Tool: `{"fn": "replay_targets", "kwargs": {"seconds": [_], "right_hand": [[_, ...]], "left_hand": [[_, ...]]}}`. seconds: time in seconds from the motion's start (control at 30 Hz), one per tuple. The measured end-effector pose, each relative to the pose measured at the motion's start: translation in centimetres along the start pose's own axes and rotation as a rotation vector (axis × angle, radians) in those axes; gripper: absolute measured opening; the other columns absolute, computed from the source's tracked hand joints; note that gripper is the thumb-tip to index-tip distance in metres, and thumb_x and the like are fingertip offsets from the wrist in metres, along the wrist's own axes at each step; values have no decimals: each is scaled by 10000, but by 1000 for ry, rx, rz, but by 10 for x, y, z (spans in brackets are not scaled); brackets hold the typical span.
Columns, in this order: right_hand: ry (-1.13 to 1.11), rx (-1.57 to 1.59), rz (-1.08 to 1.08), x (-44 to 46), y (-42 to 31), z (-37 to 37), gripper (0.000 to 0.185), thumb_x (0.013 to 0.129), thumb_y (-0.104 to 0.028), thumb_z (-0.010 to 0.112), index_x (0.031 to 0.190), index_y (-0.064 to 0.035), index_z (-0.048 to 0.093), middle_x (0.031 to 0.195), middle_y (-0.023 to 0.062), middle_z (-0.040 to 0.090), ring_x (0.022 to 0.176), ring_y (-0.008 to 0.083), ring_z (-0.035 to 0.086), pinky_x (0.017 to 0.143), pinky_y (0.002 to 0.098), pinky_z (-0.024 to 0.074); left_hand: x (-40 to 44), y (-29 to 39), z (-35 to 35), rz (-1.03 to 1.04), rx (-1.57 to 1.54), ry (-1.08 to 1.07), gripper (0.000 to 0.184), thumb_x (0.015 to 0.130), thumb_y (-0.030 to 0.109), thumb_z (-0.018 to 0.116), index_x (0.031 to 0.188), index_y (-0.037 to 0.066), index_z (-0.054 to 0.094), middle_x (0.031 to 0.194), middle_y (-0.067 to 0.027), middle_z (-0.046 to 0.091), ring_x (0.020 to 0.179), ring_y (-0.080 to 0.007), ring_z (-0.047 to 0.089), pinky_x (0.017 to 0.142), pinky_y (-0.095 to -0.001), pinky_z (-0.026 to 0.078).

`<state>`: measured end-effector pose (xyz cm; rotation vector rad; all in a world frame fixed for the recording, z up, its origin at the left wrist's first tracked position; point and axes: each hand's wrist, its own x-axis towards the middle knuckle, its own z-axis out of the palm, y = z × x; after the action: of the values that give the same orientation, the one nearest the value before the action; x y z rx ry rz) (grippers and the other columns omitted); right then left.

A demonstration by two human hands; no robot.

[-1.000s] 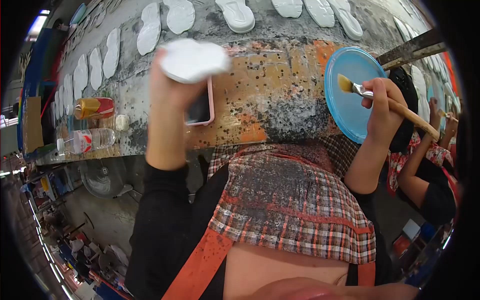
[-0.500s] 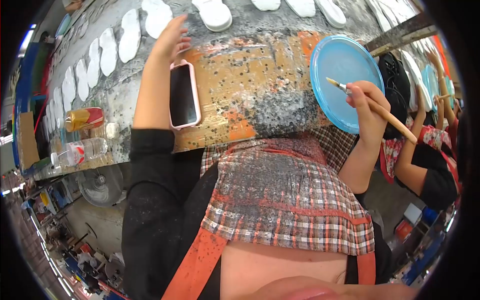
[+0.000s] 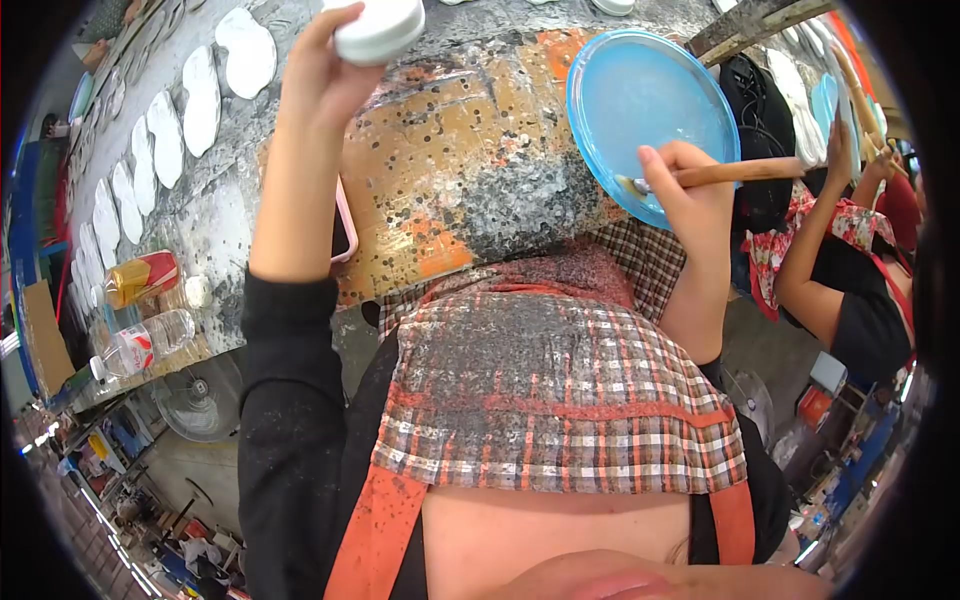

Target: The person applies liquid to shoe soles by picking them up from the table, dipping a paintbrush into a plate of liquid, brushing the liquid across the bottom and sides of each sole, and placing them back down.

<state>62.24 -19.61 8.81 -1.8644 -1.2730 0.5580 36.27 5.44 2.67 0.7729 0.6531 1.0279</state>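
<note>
My left hand is closed around the end of a thick white shoe sole, lifted at the top of the view. The sole's far end is cut off by the frame. In my right hand is a paintbrush with a wooden handle. Its bristles point down at the near inner edge of a round blue dish, which holds a thin, cloudy layer. Under my left forearm lies a phone in a pink case, mostly hidden.
Several white soles lie in a row at the left. A yellow-red bottle and a clear bottle lie near the left edge. Stained cardboard covers the middle. A bar and a co-worker's hand are at right.
My left hand, empty and open before, has taken hold of a white sole. The brush has dropped to the dish's near edge, its handle now nearly level. The view has shifted.
</note>
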Motion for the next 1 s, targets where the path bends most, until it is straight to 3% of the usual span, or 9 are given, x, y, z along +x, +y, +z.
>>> {"fn": "replay_targets", "kwargs": {"seconds": [0.17, 0.3, 0.37, 0.43, 0.53, 0.63, 0.7, 0.87, 1.0], "right_hand": [[46, -76, -192, -9, -11, 2, 220, 817, -123, 716, 657, -16, 608, 517, -33, 499, 490, 33, 414, 453, 226, 308], [-76, 285, -232, -5, -36, -10, 147, 831, -104, 709, 759, 4, 642, 703, 19, 621, 615, 51, 535, 537, 202, 386], [-36, 460, -346, -2, -62, -5, 151, 824, -120, 724, 846, 18, 667, 749, 23, 645, 680, 63, 573, 595, 200, 425], [7, 306, -661, 10, -73, -4, 185, 760, -82, 761, 897, 17, 685, 785, 64, 667, 711, 133, 618, 639, 224, 466], [6, 170, -856, 17, -92, 1, 235, 702, -35, 785, 910, 16, 687, 812, 106, 671, 708, 199, 639, 652, 254, 488], [57, 17, -932, 21, -93, 5, 232, 765, -100, 744, 931, 45, 672, 855, 167, 668, 760, 222, 642, 690, 282, 491], [118, 31, -999, 23, -93, 6, 186, 757, -26, 732, 922, 39, 675, 860, 166, 674, 777, 226, 650, 701, 285, 498], [125, -22, -990, 21, -93, 8, 196, 769, -49, 729, 933, 41, 670, 852, 175, 674, 763, 228, 653, 693, 291, 503], [60, 162, -900, 20, -82, 9, 224, 701, 3, 770, 904, 24, 679, 803, 120, 678, 721, 203, 655, 630, 258, 498]], "left_hand": [[-103, 7, 34, -8, -499, -368, 762, 925, 613, 342, 1366, -7, 381, 1238, -218, 556, 1178, -330, 543, 918, -505, 511], [-121, -32, 38, -5, -39, -172, 758, 914, 652, 345, 1323, 15, 388, 1008, -182, 624, 852, -261, 649, 688, -358, 569], [-130, -49, 49, 114, 202, -237, 748, 938, 606, 355, 1396, 17, 298, 1185, -172, 509, 995, -250, 560, 839, -359, 488], [-137, -58, 54, 209, 361, -368, 723, 965, 540, 348, 1434, -1, 247, 1336, -174, 350, 1186, -269, 394, 997, -402, 342], [-141, -63, 61, 294, 470, -439, 710, 972, 521, 333, 1428, -21, 288, 1332, -187, 322, 1213, -292, 345, 1055, -392, 240], [-142, -58, 64, 328, 539, -482, 692, 978, 505, 336, 1433, -15, 295, 1326, -185, 323, 1211, -301, 341, 1055, -393, 239], [-143, -60, 66, 351, 510, -468, 640, 987, 459, 363, 1429, -2, 320, 1333, -174, 318, 1152, -287, 392, 1013, -395, 302], [-134, -52, 68, 667, 658, -547, 590, 992, 399, 402, 1438, 21, 324, 1340, -166, 312, 1025, -236, 465, 895, -381, 404], [-138, -48, 70, 596, 577, -544, 600, 989, 408, 408, 1442, 25, 323, 1342, -168, 315, 1070, -256, 444, 929, -394, 382]]}}
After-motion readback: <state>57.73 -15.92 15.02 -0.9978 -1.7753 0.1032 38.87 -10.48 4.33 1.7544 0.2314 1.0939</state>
